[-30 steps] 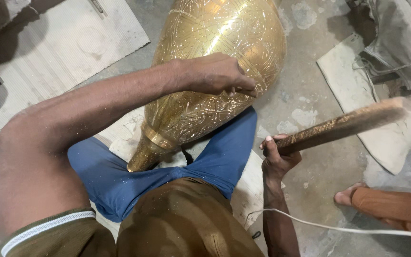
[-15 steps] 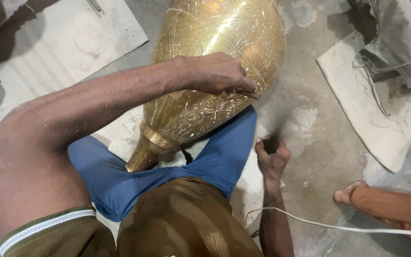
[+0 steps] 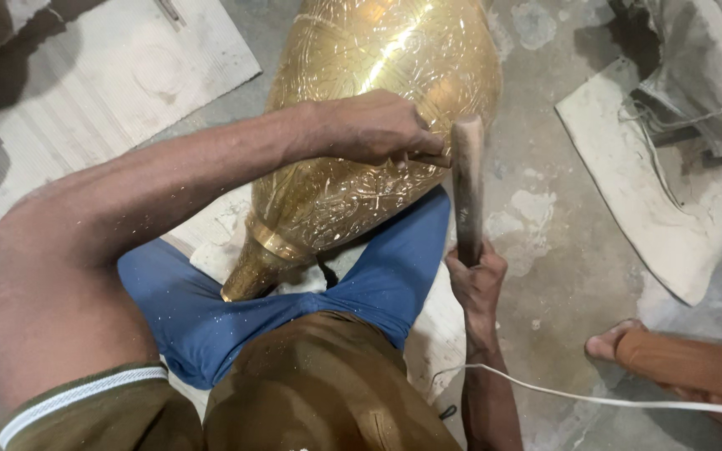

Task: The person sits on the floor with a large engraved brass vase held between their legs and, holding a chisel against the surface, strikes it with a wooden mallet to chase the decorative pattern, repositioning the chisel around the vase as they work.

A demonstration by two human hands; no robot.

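Dusty concrete floor; stick swung back in against vase since a moment before, right hand fisted round it, left hand fingers pinching a small tool at the strike point.

No labels, signs or screens anywhere. Nearest to packaging: flattened pale corrugated cardboard sheet on floor at upper left, and limp grey sack slumped at upper right, resting on a dusty off-white board. No print legible.
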